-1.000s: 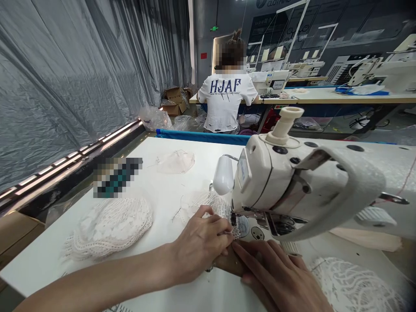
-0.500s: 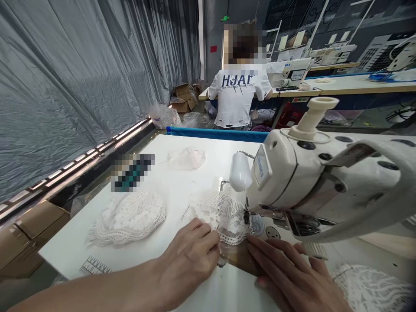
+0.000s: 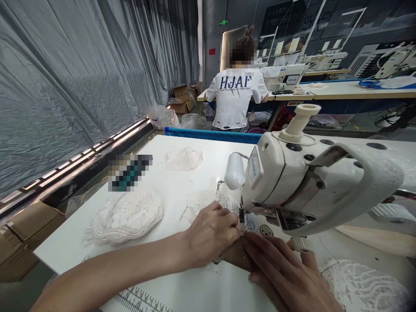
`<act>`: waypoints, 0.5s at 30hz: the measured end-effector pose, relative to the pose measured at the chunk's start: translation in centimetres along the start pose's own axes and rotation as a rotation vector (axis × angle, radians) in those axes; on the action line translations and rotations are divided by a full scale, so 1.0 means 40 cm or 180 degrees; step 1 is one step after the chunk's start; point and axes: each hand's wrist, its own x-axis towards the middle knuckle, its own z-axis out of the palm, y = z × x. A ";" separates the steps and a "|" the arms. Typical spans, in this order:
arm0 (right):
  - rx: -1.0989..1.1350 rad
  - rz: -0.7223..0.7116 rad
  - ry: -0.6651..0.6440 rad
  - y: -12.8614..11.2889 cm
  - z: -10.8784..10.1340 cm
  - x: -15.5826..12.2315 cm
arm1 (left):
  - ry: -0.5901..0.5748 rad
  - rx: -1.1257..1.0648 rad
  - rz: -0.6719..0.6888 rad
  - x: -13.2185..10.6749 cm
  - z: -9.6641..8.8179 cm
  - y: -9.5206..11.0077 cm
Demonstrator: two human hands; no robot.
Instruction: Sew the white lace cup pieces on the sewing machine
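A piece of white lace lies under the needle area of a white sewing machine. My left hand has its fingers curled together on the lace's near edge, just left of the presser foot, and covers much of the piece. Fingers stretched out and lying low, my right hand touches the lace edge close to the foot with its fingertips. A brown patch shows on the machine bed between my hands.
A lace stack lies left, a sheer pale piece farther back. More lace sits at the right. A printed ruler scale marks the front of the table. A person in a white shirt sits ahead, back turned.
My left hand has moved right and slightly up, closer to the presser foot, and now hides more of the lace. My right hand stays near the same place. The view has shifted slightly.
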 end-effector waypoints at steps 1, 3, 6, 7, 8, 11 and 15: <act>-0.0004 0.0022 -0.0009 0.000 -0.001 -0.002 | 0.0011 0.0002 -0.0023 -0.002 0.006 -0.004; -0.0007 0.0051 -0.0030 0.000 -0.004 -0.003 | 0.0040 0.0012 -0.0028 -0.007 0.011 -0.011; -0.0035 0.0033 -0.0034 -0.002 -0.009 0.000 | 0.0013 0.0005 0.0025 -0.006 0.008 -0.019; -0.0051 0.0019 -0.0039 -0.002 -0.009 0.002 | -0.0008 -0.0021 0.0038 -0.003 0.006 -0.022; -0.0064 0.0006 -0.0028 -0.002 -0.009 0.004 | -0.0022 -0.0059 0.0038 0.000 0.004 -0.026; -0.0074 -0.0026 0.0033 0.000 -0.007 0.007 | -0.0032 -0.0217 0.0015 0.009 -0.001 -0.035; -0.0053 -0.0043 0.0013 0.001 -0.007 0.002 | -0.0134 -0.0058 0.0103 0.003 -0.009 -0.040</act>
